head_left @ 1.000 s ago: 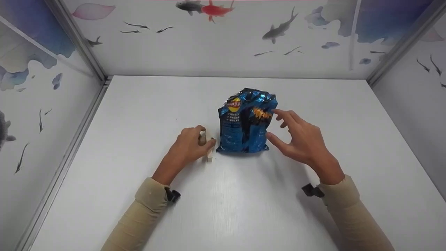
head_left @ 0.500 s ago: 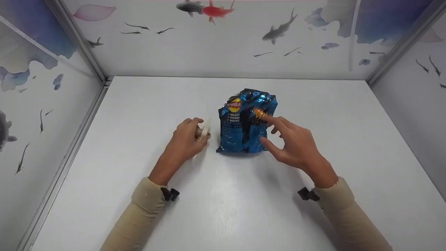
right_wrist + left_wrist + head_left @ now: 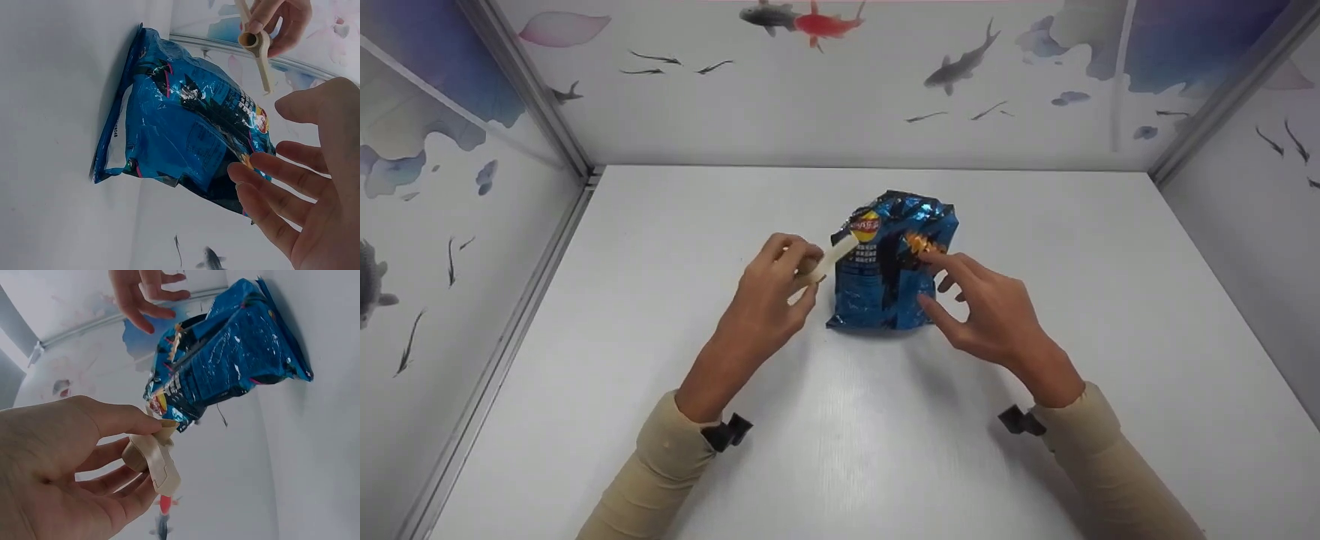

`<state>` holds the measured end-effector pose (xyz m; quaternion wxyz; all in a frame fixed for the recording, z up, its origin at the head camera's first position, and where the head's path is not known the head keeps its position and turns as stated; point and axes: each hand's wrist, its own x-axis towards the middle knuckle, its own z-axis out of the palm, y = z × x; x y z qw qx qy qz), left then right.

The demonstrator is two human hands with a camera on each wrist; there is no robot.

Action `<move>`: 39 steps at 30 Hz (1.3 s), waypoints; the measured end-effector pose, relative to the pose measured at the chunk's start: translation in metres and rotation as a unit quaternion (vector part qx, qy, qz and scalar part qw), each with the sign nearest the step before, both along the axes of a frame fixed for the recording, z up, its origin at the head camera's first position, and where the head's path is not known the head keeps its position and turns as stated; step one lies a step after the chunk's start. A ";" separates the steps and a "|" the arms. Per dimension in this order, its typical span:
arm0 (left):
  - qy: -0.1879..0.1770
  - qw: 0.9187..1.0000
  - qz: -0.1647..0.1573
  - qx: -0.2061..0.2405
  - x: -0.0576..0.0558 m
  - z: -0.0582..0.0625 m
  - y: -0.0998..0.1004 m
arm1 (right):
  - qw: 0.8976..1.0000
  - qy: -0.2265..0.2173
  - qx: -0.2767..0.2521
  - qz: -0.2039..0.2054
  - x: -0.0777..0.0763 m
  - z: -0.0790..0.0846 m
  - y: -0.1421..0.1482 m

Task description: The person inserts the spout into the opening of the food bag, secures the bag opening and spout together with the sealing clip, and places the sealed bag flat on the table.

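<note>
A blue crisp packet (image 3: 877, 289) stands upright on the white table, its top crumpled. Left of it, my left hand (image 3: 769, 292) pinches a cream plastic bag clip (image 3: 835, 256) between thumb and fingers, lifted off the table. The clip is a long bar with a short round spout (image 3: 247, 39), whose opening shows in the right wrist view. From the left wrist, the same clip (image 3: 157, 461) appears tilted in front of the packet. My right hand (image 3: 997, 315) is at the packet's right side, fingers loosely bent and spread; whether the fingertips touch it I cannot tell.
The white table (image 3: 840, 450) is bounded by a back panel (image 3: 840, 112) and side panels printed with fish. A metal frame rail (image 3: 502, 352) runs along the table's left edge.
My left hand has picked the clip up off the table and turned it, so its end now points toward the packet's upper left. The right hand has shifted slightly left; the packet stays put.
</note>
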<state>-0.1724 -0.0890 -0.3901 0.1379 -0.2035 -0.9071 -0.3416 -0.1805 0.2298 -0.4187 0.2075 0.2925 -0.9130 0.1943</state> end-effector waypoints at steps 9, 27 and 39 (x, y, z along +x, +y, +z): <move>0.044 0.989 -0.129 -0.055 0.013 0.000 0.010 | 0.999 -0.008 -0.030 0.022 0.002 -0.002 -0.005; 0.089 0.977 -0.183 -0.069 0.015 -0.010 0.020 | 0.989 -0.041 -0.098 0.098 0.006 -0.004 -0.011; 0.042 0.976 -0.208 -0.041 0.012 -0.012 0.021 | 0.987 -0.033 -0.110 0.112 0.006 -0.006 -0.012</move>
